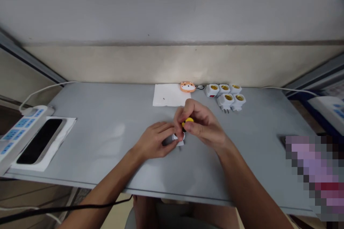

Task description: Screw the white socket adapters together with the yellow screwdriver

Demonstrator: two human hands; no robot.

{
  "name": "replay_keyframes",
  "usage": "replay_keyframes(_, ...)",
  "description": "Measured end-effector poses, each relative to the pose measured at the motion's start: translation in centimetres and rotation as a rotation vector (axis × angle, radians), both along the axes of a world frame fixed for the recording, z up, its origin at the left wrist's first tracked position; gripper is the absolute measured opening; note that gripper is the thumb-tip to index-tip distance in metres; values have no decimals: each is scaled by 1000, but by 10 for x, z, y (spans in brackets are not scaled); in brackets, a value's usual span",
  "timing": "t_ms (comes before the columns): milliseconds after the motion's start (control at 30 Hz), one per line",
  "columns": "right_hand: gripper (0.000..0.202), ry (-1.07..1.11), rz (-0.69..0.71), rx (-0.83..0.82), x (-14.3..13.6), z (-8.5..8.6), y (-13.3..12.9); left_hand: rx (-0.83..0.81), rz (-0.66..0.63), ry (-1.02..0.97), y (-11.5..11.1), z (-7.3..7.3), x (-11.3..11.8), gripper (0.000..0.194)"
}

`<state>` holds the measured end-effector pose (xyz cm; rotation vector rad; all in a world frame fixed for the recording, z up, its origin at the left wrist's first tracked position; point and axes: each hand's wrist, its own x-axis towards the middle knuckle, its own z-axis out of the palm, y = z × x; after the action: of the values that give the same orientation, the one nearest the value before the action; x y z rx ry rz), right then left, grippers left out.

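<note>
A white plug-in lamp holder (179, 143) rests on the grey table, mostly covered by fingers. My left hand (157, 139) lies low over the table, its thumb and fingers closed round the left side of this holder. Just above it, my right hand (202, 123) pinches a small yellow-and-black piece (189, 119), which looks like the end of a screwdriver handle. The lower part of that piece is hidden by my fingers, so whether it reaches into the holder I cannot tell.
Several white lamp holders (225, 96) with brass-coloured sockets stand at the back right. Beside them, an orange animal-faced case (187, 86) overlaps a white paper (169, 96). A phone (40, 141) and a power strip (23, 132) lie left. A blurred-out patch covers the right edge.
</note>
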<state>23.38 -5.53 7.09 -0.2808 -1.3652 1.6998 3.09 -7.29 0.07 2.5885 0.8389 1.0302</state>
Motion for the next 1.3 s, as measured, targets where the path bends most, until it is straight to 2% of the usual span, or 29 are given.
replay_keyframes(67, 20, -84, -127, 36, -1, 1, 0, -17, 3, 26, 0, 2, 0, 22)
replay_keyframes(233, 33, -473, -582, 250, 2, 3, 4, -39, 22, 69, -2, 8, 1, 20)
replay_keyframes(333, 35, -599, -726, 357, 9, 0, 9, -61, 23, 68, -2, 7, 0, 23)
replay_keyframes(400, 38, -584, -806, 338, 15, -3, 12, -73, 33, 63, -2, 5, 0, 25)
replay_keyframes(567, 47, -311, -1068, 114, 26, -15, 27, -78, 68, 59, -2, 3, -2, 29)
replay_keyframes(633, 48, -303, -1052, 68, 25, -26, 36, -109, 63, 59, -2, 3, -3, 33)
replay_keyframes(700, 46, -370, -969, 31, 22, -41, 44, -155, 62, 59, -1, 4, -3, 36)
replay_keyframes(800, 55, -407, -870, -40, 15, -63, 52, -229, 71, 58, 1, 6, -3, 36)
replay_keyframes(900, 58, -444, -836, -69, 10, -75, 54, -267, 69, 43, 3, 8, -3, 32)
replay_keyframes(1033, 58, -458, -825, -83, 9, -75, 53, -284, 114, -19, 2, 10, -4, 25)
replay_keyframes(1133, 58, -457, -820, -102, 8, -72, 52, -297, 210, -52, 1, 8, -6, 18)
replay_keyframes(1300, 55, -391, -845, -138, 11, -69, 52, -373, 443, -55, 3, 1, -8, 38)
